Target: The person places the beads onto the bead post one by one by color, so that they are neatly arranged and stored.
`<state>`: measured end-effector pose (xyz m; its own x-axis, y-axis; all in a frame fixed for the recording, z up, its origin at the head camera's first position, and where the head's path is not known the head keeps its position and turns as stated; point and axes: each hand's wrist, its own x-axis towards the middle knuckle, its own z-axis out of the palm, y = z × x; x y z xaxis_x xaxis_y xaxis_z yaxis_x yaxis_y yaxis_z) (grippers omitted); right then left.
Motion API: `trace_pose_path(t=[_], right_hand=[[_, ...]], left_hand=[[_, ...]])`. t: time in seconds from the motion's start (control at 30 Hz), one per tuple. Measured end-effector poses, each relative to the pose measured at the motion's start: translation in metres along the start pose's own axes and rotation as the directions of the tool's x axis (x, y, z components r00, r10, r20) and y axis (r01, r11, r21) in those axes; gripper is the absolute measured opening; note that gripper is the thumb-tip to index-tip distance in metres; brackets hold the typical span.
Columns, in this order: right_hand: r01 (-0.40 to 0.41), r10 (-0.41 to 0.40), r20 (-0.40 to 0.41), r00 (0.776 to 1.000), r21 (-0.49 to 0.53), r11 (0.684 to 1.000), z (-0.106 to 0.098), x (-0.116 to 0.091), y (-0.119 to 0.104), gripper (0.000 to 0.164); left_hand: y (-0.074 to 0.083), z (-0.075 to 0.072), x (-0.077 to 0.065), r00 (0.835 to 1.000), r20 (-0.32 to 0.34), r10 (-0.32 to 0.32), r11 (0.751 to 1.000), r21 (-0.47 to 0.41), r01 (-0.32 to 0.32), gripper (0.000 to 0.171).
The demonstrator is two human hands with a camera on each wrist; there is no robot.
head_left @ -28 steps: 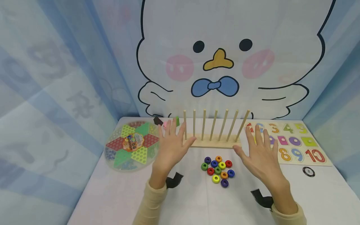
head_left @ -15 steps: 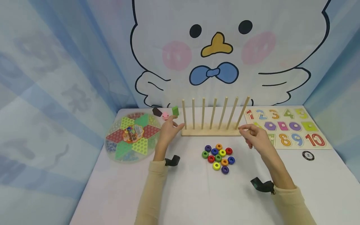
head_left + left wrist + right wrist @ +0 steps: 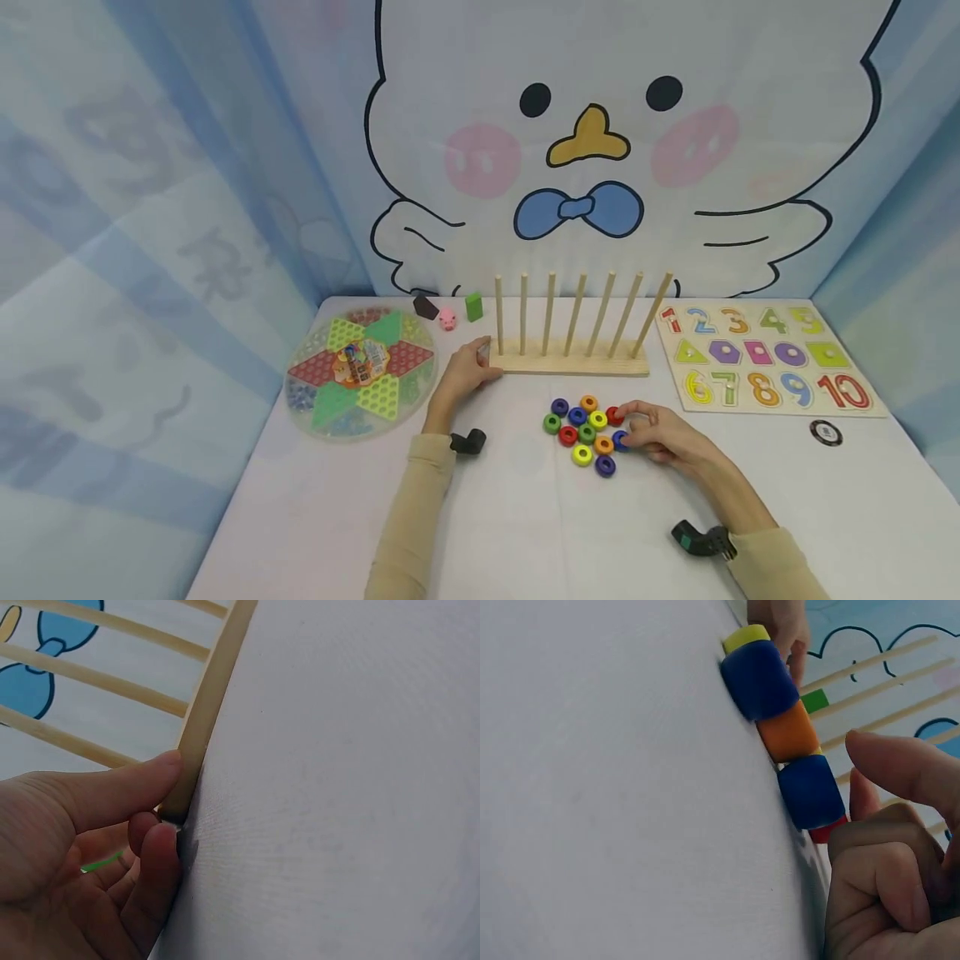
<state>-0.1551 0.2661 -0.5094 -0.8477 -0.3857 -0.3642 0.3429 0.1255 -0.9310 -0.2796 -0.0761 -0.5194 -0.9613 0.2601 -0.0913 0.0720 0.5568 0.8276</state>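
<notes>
My left hand [image 3: 462,377] holds the left end of a wooden peg stand [image 3: 570,365], whose row of several thin upright pegs is bare. In the left wrist view the thumb [image 3: 154,776] lies on the base while the other fingers curl at its end. A loose cluster of coloured ring beads [image 3: 587,433] lies on the table in front. My right hand [image 3: 671,440] reaches to their right side, index fingertip at a red bead [image 3: 613,415] and thumb by a blue bead [image 3: 620,440]. Thumb and index stand apart in the right wrist view, with the other fingers bent.
To the left is a round Chinese checkers board [image 3: 360,375]. Behind it lie a dark pentagon block [image 3: 425,307], a pink pig figure [image 3: 447,318] and a green block [image 3: 474,307]. A number puzzle board [image 3: 765,358] and a black round chip [image 3: 826,432] are at the right.
From being raised and spread, both hands have come down. The left has taken hold of the stand's left end; the right has moved from the stand's right end to the beads.
</notes>
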Motion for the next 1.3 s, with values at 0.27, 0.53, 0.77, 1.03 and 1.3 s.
trace_pose_path(t=[0.27, 0.53, 0.77, 1.03, 1.3], right_hand=[[0.088, -0.092, -0.014, 0.996, -0.181, 0.979, 0.012, -0.009, 0.016, 0.048], [0.092, -0.116, -0.088, 0.989, -0.238, 0.967, 0.026, -0.018, 0.028, 0.045], [0.105, -0.149, -0.153, 0.977, -0.265, 0.959, 0.027, -0.018, 0.028, 0.045], [0.061, -0.144, -0.225, 0.964, -0.339, 0.939, 0.023, -0.011, 0.020, 0.045], [0.025, -0.129, -0.269, 0.955, -0.358, 0.933, 0.024, -0.013, -0.017, 0.049]], left_hand=[[-0.004, 0.001, -0.004, 1.000, 0.002, -0.030, 1.000, -0.001, 0.030, 0.071], [-0.010, 0.009, -0.015, 0.999, 0.025, -0.048, 0.999, -0.012, 0.049, 0.070], [-0.012, 0.010, -0.015, 0.999, 0.011, -0.030, 0.999, -0.015, 0.030, 0.069], [-0.008, 0.004, -0.006, 1.000, -0.014, -0.009, 1.000, -0.017, 0.009, 0.069], [-0.006, 0.002, 0.000, 1.000, -0.015, -0.020, 1.000, -0.009, 0.019, 0.068]])
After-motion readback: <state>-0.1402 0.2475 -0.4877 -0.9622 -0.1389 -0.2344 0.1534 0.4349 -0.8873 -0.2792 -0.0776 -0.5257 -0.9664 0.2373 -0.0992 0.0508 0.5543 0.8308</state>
